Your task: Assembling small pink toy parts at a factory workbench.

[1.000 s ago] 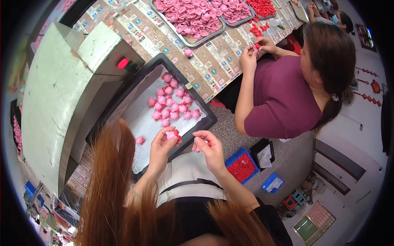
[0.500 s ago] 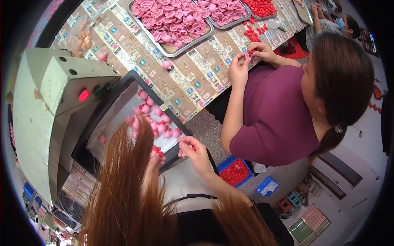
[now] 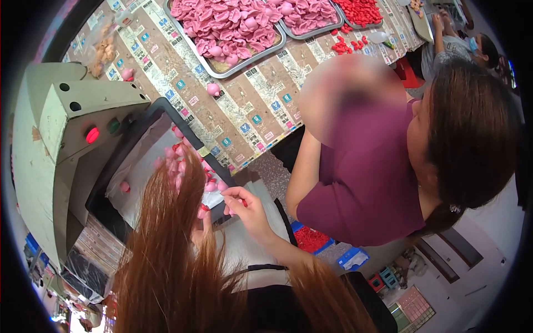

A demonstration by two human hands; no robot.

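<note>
My left hand (image 3: 200, 228), partly behind long brown hair, holds a round pink rubber-like piece with a red part (image 3: 203, 211) at its fingertips. Just right of it, my right hand (image 3: 250, 213) is closed with bent fingers around a small red and pink piece (image 3: 244, 204), mostly covered by the fingers. Both hands are over my lap, at the near edge of a black-rimmed tray (image 3: 172, 115) lined with white sheet. Several pink balls with red parts (image 3: 211, 185) lie in that tray; hair hides some.
A pale green machine (image 3: 50, 127) with a lit red button overhangs the tray at left. Metal trays of pink pieces (image 3: 233, 25) and red pieces (image 3: 358, 11) stand on the patterned table (image 3: 239, 111). A co-worker in purple (image 3: 361, 183) sits at right, hands blurred.
The whole view has shifted slightly, so table and tray appear further left. In my left hand a pink ball with a red part now shows, where mainly red showed before. My right hand stays closed.
</note>
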